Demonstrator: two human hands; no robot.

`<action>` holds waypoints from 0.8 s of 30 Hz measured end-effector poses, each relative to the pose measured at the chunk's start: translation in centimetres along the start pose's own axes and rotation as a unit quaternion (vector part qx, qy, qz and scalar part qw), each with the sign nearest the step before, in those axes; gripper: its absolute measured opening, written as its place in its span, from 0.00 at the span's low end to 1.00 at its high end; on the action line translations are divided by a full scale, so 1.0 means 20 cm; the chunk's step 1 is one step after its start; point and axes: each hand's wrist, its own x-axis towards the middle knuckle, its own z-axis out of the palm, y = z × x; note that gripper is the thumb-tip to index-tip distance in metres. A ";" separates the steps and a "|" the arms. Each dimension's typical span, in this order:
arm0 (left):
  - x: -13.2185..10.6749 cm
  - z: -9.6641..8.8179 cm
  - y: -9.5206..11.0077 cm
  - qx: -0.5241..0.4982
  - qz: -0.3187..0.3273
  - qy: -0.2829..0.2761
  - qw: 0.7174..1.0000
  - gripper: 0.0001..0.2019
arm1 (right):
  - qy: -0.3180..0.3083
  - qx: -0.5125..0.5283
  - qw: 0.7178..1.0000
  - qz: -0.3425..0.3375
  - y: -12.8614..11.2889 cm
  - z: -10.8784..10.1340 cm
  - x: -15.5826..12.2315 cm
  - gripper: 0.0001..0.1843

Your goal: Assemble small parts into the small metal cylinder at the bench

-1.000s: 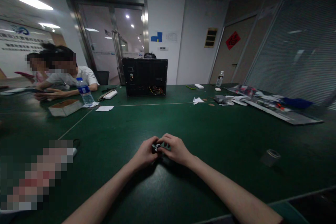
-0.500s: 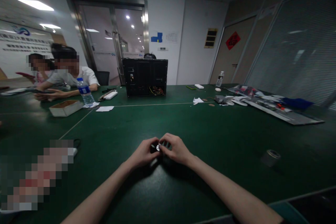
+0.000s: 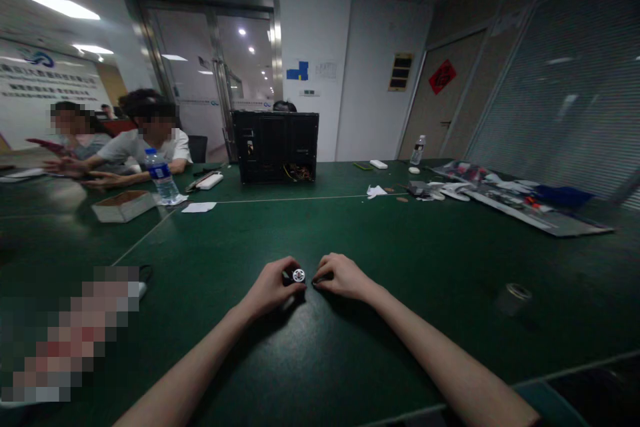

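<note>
two bare hands, one small part. the left hand has its fingers curled narrow around a small black cylindrical part with a white round face. the part is held just over the dark green table, near its front middle, with the white face turned to the camera. the right hand lies just beside the part, with its fingers bent down and their tips at the table. whether they pinch anything cannot be told.

farther off there are one black computer case, upright at the table's middle, and two clear plastic water bottles. one open cardboard box sits at far left and one grey tape roll at right. two seated people are at the far left edge.

half a second earlier both hands met on the part. the right hand has since come away, leaving a gap, and the part's white face now shows in full.
</note>
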 end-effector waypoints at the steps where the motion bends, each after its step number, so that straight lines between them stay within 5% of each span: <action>1: 0.00 0.00 0.00 0.002 -0.001 -0.001 1.000 0.12 | -0.003 -0.003 1.000 0.001 0.00 0.00 0.00 0.10; 8: 0.00 0.00 -0.01 0.009 0.007 -0.008 1.000 0.12 | -0.002 -0.002 1.000 0.014 -0.02 -0.03 -0.01 0.13; 14: 0.00 -0.01 -0.03 0.024 0.012 -0.016 1.000 0.16 | 0.064 0.047 0.997 0.002 -0.08 -0.02 -0.02 0.14; 24: -0.01 0.01 -0.06 0.079 0.001 -0.033 0.996 0.22 | 0.113 0.067 0.991 -0.003 -0.21 0.12 0.02 0.18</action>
